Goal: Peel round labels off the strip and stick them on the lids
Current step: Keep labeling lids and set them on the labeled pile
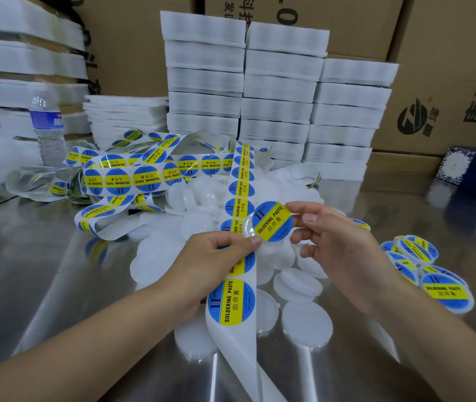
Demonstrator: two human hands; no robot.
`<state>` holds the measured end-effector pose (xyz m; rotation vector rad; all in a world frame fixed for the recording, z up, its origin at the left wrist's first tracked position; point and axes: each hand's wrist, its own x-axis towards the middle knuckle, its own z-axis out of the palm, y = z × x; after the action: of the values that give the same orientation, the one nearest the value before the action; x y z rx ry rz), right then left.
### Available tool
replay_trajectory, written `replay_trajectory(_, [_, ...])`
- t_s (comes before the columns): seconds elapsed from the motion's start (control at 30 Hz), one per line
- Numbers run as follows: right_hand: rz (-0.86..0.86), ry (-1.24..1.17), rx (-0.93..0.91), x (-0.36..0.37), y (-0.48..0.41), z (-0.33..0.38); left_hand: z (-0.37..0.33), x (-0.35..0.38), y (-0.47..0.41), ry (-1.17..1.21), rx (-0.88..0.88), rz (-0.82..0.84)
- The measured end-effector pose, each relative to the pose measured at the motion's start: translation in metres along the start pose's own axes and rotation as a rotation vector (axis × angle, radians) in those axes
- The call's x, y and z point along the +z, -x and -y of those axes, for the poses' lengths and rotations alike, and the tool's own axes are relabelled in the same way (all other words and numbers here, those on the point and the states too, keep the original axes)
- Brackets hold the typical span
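A clear round lid (pixel 249 230) is held up above the table, with a blue and yellow "SOLDERING PASTE" round label (pixel 271 221) lying on it. My left hand (pixel 216 256) pinches the lid's lower left edge and also holds the white label strip (pixel 235 300), which runs under that hand toward me. My right hand (pixel 332 245) pinches the label's right edge between thumb and fingers. Several bare white lids (pixel 306 323) lie scattered on the steel table below. A pile of labelled lids (pixel 445 291) sits at the right.
Loops of label strip (pixel 120 177) lie tangled at the middle left. A water bottle (pixel 48 126) stands behind them. Stacks of white foam trays (pixel 277 91) and cardboard boxes (pixel 448 68) line the back. A dark blue patterned box (pixel 474 172) sits at the right.
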<state>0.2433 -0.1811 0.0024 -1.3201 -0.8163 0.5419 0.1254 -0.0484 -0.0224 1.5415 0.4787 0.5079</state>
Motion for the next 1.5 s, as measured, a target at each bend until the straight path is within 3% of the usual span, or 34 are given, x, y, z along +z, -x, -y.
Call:
replay_trajectory(0.77, [0.019,0.049,0.040,-0.0023,-0.0037,-0.0081,0.0036,-0.0020,-0.0040,-0.032,0.033,-0.001])
replay_trajectory(1.5, [-0.099,0.325,-0.060,-0.0001,0.0024,-0.0041,0.0046,-0.0018,-0.0047,-0.061,0.045,-0.001])
